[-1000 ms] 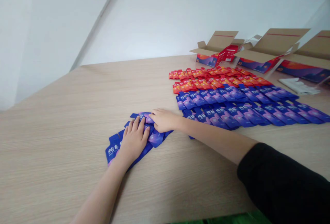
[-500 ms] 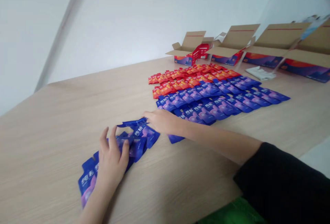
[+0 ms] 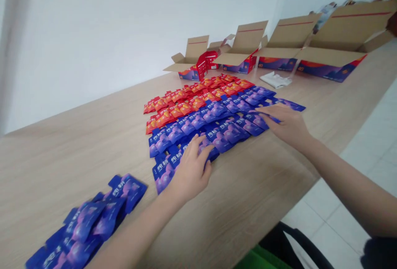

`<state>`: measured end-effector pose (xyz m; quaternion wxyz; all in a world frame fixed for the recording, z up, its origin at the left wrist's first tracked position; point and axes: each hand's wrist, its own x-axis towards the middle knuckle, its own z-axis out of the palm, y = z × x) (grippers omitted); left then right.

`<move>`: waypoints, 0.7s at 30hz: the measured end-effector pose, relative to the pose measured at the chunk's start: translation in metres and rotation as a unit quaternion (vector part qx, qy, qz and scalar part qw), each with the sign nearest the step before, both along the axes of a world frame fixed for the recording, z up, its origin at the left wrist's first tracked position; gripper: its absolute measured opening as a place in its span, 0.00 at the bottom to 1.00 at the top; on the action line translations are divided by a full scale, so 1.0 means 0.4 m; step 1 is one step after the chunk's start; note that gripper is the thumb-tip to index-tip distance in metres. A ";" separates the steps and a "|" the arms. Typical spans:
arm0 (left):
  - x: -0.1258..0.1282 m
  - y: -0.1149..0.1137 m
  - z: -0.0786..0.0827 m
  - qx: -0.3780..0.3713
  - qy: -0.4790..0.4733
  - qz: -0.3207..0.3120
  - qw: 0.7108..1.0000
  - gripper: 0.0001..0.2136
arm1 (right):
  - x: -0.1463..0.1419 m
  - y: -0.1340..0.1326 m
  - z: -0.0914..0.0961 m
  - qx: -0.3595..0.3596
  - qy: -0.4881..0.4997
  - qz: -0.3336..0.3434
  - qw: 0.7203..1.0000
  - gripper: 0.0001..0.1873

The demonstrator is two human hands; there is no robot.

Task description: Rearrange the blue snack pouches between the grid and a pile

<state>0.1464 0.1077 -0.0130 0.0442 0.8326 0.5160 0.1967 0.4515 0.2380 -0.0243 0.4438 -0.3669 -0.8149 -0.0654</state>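
Observation:
Overlapping rows of blue-purple pouches (image 3: 223, 134) lie on the wooden table, fanned out with their printed faces up. My left hand (image 3: 192, 170) rests on the nearest blue row, fingers spread and partly covering several pouches. Farther right, my right hand (image 3: 283, 122) is over the right part of the same row, its fingers stretched out and touching or just above the pouches. Beyond the blue rows lie rows of red-orange pouches (image 3: 186, 103). A separate, looser pile of blue pouches (image 3: 89, 223) sits at the lower left, apart from both hands.
Open printed cartons stand along the back: a smaller carton (image 3: 192, 72), another carton (image 3: 237, 65), a third carton (image 3: 277, 62) and a wide carton (image 3: 331, 70) at right. White crumpled plastic (image 3: 275, 79) lies before them. The table's (image 3: 257, 186) front edge runs diagonally above the tiled floor (image 3: 322, 207).
Both hands have left the separate blue pile and moved right to the nearest blue row. The view has turned right, showing more of the cartons and floor.

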 end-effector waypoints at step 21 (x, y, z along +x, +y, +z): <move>0.229 0.195 -0.109 0.001 0.119 0.003 0.993 0.22 | -0.051 0.023 -0.120 -0.078 -0.168 0.074 0.980 0.17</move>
